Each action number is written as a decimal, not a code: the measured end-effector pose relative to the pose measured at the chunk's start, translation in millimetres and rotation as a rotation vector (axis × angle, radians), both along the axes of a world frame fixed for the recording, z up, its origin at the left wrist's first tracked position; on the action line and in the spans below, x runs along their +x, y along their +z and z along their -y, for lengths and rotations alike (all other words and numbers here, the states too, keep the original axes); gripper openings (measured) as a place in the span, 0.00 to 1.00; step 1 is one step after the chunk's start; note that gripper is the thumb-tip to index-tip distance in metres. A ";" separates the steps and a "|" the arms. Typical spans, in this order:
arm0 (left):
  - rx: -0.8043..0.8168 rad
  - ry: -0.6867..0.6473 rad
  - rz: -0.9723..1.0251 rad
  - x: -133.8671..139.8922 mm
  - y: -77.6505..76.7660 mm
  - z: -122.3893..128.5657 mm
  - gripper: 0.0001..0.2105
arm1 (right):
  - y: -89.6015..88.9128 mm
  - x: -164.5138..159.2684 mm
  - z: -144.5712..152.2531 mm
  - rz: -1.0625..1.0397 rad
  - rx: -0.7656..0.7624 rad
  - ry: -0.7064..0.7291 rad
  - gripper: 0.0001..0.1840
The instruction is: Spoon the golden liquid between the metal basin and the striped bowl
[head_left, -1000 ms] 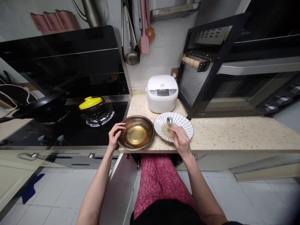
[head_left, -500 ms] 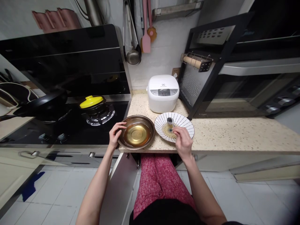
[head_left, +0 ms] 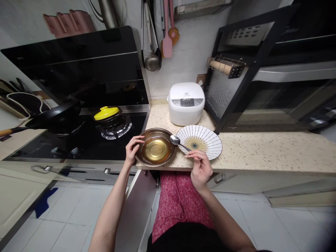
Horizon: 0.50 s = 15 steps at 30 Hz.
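Right hand (head_left: 201,170) pinching the spoon (head_left: 179,142), likely light, stiff, best by its handle; left hand (head_left: 131,150), loosely open, at the bowl (head_left: 172,151), counter's (head_left: 262,154) front edge.

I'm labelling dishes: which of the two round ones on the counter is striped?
The white plate, in front of the rice cooker. Dark lines radiate from its centre, unlike the unstriped metal bowl, which has the left hand at its rim.
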<state>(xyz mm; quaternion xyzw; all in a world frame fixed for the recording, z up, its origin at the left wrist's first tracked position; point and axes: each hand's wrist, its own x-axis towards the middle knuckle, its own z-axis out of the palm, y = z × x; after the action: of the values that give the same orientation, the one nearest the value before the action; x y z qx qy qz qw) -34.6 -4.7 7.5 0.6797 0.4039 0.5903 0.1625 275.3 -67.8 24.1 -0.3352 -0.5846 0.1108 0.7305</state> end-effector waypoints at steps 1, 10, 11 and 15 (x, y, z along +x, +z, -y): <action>0.001 -0.001 0.000 0.3 0.2 0.2 0.19 | -1.9 -3.6 1.1 0.008 -0.014 0.020 0.12; 0.007 0.001 -0.006 0.5 1.1 1.1 0.18 | -11.5 -31.1 -0.2 0.071 -0.096 0.083 0.13; 0.010 -0.001 -0.005 0.5 1.0 1.1 0.18 | -12.2 -33.0 -0.8 0.068 -0.098 0.088 0.13; 0.013 0.003 -0.010 0.5 0.6 1.2 0.18 | -15.8 -36.9 -2.6 0.085 -0.121 0.101 0.13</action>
<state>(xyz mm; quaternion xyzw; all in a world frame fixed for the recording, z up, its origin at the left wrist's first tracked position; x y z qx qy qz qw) -34.1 -5.9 8.1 0.6830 0.4021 0.5898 0.1552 238.4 -65.2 8.3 -0.3530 -0.6234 0.1685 0.6771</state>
